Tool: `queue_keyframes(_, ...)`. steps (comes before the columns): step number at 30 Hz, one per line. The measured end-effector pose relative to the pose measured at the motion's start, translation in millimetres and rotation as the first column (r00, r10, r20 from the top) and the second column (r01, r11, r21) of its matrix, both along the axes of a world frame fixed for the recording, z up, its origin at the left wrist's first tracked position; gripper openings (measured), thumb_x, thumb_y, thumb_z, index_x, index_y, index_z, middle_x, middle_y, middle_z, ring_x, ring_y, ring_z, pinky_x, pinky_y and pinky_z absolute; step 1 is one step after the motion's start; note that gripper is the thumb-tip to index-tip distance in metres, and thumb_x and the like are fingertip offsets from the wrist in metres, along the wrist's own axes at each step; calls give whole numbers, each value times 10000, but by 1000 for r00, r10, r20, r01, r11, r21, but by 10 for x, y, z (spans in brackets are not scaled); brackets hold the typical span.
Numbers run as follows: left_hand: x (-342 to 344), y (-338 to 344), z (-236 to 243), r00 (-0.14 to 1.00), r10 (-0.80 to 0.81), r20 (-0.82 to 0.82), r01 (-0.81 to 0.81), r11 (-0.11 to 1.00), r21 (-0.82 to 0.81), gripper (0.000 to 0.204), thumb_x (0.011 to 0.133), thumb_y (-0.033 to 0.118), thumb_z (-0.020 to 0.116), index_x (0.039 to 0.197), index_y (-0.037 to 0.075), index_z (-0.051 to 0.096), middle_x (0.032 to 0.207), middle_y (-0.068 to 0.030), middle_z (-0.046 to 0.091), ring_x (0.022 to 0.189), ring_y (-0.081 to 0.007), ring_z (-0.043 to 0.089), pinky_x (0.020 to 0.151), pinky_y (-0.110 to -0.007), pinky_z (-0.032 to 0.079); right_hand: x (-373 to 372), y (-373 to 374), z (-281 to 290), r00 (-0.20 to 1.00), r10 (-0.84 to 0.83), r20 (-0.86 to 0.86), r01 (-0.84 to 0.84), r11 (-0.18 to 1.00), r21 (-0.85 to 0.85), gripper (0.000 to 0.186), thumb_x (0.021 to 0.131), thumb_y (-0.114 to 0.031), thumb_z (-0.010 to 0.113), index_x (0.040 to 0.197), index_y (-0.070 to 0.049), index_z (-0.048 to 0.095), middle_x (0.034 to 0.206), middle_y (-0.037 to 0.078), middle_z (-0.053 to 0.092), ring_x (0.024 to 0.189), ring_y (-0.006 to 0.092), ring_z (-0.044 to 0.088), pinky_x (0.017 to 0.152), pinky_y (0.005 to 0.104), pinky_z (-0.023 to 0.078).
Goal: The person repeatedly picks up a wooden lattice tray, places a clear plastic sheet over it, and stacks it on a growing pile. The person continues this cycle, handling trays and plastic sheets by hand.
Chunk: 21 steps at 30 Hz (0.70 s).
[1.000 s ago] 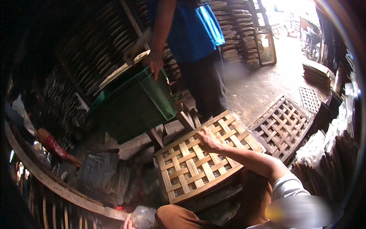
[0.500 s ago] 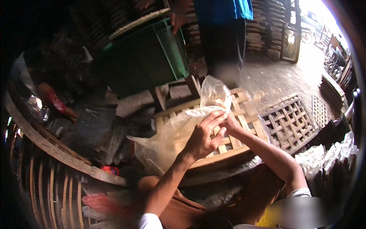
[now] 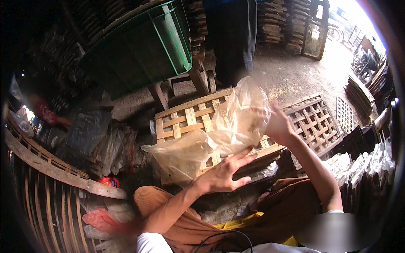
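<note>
A thin translucent plastic bag (image 3: 181, 158) lies loosely spread over a pale wooden lattice tray (image 3: 173, 116), its far part standing up crumpled. My left hand (image 3: 228, 173) is open at the bag's near edge, fingers stretched to the right and thumb apart. Whether its fingertips touch the plastic is hard to see. My right hand (image 3: 279, 126) is at the bag's right side, against the crumpled film. Its fingers are blurred and partly behind the plastic, so their grip does not show.
A green tub (image 3: 139, 50) stands on wooden legs beyond the tray, beside a standing person in dark trousers (image 3: 232, 38). Right lies a darker lattice tray (image 3: 314, 122), with stacked white plastic (image 3: 367, 164) nearer. Folded plastic sheets (image 3: 90, 130) and another person's red sleeve (image 3: 44, 111) are left.
The bunched bag has come undone from between my hands and spread over the tray. My left hand has moved nearer and opened; my right has moved right, apart from it. The view has shifted.
</note>
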<state>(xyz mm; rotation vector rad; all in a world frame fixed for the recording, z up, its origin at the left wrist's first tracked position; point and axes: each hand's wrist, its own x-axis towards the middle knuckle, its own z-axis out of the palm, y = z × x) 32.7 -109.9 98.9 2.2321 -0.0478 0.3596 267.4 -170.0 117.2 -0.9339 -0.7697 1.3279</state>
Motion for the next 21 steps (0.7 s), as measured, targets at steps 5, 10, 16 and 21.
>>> queue_keyframes(5,-95,-11,158,986,-119,-120,78,951,-300,526,795,115,620,1290,32,464,1367,-220,399,977,-242,632,887,-351,494,227,-93,-200,928,-130,350,145,989,-17,204,893,-95,520,1040,-11,634,870,53,642,732,87,588,681,207,461)
queue_keyframes(10,-404,670,293,928,352,119,-371,902,221,557,713,263,729,1194,60,536,1110,-110,587,886,-206,553,801,-354,477,602,-286,-416,727,-261,635,251,962,108,150,872,-108,540,942,-9,630,846,-3,621,763,69,548,698,211,434)
queue_keyframes(16,-977,893,-153,705,676,-217,-450,662,599,587,647,218,765,1166,93,523,1271,-172,438,1219,-341,355,1046,-449,318,976,-669,-796,743,-359,565,402,914,52,138,847,-109,551,900,-17,638,819,6,611,774,69,525,719,219,415)
queue_keyframes(21,-1175,1227,-386,694,708,-131,-555,642,530,140,696,17,578,799,23,485,952,-146,526,1038,-336,471,870,-426,408,879,-694,-782,738,-355,573,462,885,-46,147,875,-154,562,915,-37,641,787,0,596,705,75,519,637,231,424)
